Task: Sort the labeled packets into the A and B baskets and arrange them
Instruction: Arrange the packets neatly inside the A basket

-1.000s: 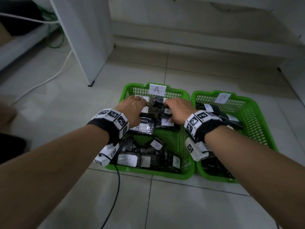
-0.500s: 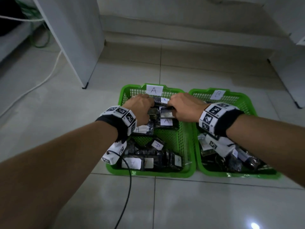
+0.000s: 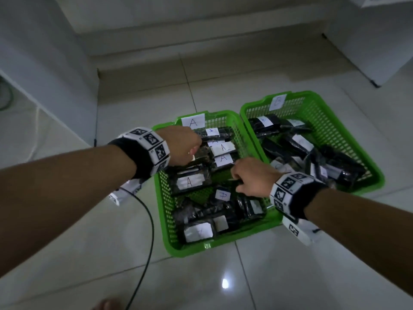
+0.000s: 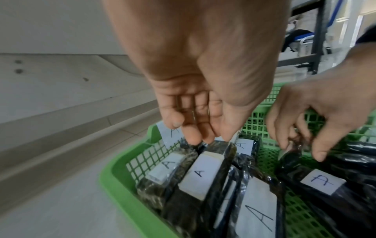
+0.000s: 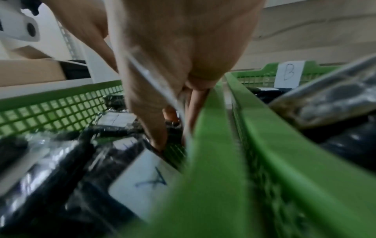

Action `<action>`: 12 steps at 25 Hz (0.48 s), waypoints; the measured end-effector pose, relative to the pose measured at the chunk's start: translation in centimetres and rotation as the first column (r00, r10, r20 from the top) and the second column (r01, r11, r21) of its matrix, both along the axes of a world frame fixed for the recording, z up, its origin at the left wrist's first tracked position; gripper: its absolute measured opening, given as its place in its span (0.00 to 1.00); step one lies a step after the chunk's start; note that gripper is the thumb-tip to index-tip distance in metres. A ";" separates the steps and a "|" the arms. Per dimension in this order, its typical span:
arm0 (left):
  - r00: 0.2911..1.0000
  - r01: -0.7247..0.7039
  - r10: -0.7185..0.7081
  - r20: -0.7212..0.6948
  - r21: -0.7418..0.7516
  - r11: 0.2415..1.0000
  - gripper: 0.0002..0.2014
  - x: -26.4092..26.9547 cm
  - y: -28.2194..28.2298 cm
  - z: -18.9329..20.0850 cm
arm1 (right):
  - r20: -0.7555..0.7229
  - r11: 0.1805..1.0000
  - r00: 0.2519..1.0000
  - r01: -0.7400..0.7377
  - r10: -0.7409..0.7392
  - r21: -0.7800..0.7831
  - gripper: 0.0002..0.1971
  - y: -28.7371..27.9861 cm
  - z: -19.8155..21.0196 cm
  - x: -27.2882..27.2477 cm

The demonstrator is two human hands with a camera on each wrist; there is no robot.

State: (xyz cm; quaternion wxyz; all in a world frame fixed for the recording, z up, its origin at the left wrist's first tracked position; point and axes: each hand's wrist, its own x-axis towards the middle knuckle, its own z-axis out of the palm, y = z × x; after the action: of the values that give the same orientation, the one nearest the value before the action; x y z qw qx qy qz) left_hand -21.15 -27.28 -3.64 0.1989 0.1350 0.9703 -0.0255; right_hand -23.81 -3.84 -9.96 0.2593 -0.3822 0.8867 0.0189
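Packets (image 3: 220, 151) in dark wrap, each with a white label marked A, fill my left-hand basket (image 3: 165, 211), the green one with the A card (image 3: 193, 122) on its far rim. At the far end several of them stand in a tight row on edge, labels up. Nearer me they lie flat and loose, one with a big A label (image 3: 189, 182) and one small label (image 3: 223, 195) turned sideways.

My left hand (image 3: 182, 145) is at the far left end of that row. From the left wrist view its fingertips (image 4: 193, 136) point down onto the top edges of the standing packets, fingers close together and only slightly bent; they touch the wrap, and I cannot tell that they pinch anything.

My right hand (image 3: 252, 177) is over the middle of the same basket, near its right wall. Its fingers are curled and closed on the clear wrap of a packet (image 4: 295, 154) lying there; the left wrist view shows the thumb and fingers bunched on the plastic. The right wrist view is blurred, with fingers reaching down beside the basket rim.

Just to the right, touching rim to rim, sits the second green basket (image 3: 348, 128) with its B card (image 3: 277, 101), holding a loose heap of dark packets (image 3: 299, 142).

Both baskets stand on pale floor tiles (image 3: 290, 276). A black cable (image 3: 147, 238) trails from my left wrist across the floor.
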 end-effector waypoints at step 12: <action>0.934 0.342 -0.350 0.075 0.100 0.934 0.07 -2.2 -5.3 2.0 | 0.066 0.822 0.837 0.546 -0.543 -0.164 0.11 -3.3 -1.4 1.6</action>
State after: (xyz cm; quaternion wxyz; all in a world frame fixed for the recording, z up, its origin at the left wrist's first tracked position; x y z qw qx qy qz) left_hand -23.39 -32.56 -1.66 0.2298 0.3133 0.9213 -0.0123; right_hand -22.18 -7.17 -11.34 0.2263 -0.1349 0.9548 -0.1374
